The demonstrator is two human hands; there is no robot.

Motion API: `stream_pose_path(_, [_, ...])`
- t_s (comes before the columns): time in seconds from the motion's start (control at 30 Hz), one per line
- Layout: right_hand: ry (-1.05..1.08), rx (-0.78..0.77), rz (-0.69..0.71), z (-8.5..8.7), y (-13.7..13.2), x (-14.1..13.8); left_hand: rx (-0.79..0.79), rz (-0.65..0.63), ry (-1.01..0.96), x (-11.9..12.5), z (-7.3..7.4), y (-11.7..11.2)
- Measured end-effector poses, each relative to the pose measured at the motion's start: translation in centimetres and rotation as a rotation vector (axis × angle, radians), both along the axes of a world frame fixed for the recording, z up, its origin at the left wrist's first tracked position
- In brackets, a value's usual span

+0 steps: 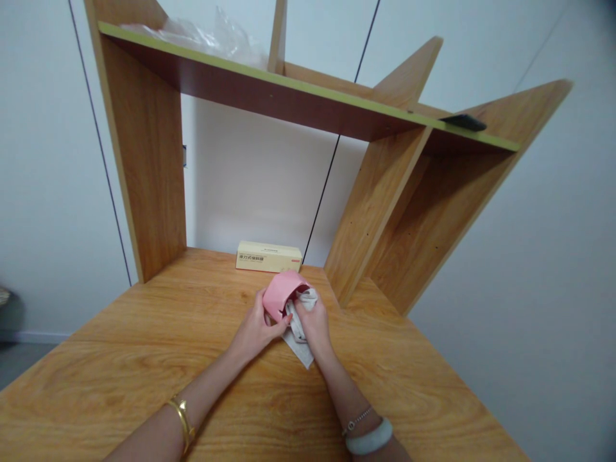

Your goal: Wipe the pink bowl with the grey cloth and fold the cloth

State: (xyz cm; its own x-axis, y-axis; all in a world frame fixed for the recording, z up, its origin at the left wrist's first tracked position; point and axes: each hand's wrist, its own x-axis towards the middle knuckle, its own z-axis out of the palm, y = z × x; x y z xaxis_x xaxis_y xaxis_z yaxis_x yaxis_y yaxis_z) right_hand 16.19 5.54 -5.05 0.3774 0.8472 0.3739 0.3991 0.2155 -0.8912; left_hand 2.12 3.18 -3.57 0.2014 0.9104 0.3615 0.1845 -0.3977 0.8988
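A pink hollow container (285, 290), perhaps a bowl or cup, is tilted above the desk with its opening turned toward the lower right. My left hand (256, 328) is wrapped round its left side, thumb at the rim. A light grey cloth (299, 340) is bunched in my right hand (312, 324), which presses it at the container's opening. One corner of the cloth hangs down below my hands. The right fingertips are partly hidden by the cloth and the rim.
The wooden desk (202, 359) spreads beneath my arms. A cream cardboard box (268, 258) with printed lettering lies at its back, just behind the container. A wooden shelf unit (149, 160) rises behind, bearing clear plastic wrapping (212, 38) and a dark flat object (464, 122).
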Motion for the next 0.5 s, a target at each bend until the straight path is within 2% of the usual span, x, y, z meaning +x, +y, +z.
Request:
stream_pose_path(0.13, [-0.185, -0.011, -0.135, 0.5, -0.4, 0.6, 0.041, 0.045, 0.019, -0.3, -0.7, 0.8])
stream_pose_path(0.3, [-0.362, 0.015, -0.145, 1.4, -1.1, 0.9, 0.055, 0.128, 0.157, -0.4, -0.6, 0.9])
stream_pose_path(0.4, [-0.347, 0.039, -0.114, 1.3, -1.0, 1.1, 0.06, 0.156, 0.25, -0.7, 0.2, 0.3])
stream_pose_path(0.5, [-0.202, 0.037, -0.031, 0.6, -0.6, 1.2, 0.072, 0.133, 0.381, -0.9, 1.0, -0.2])
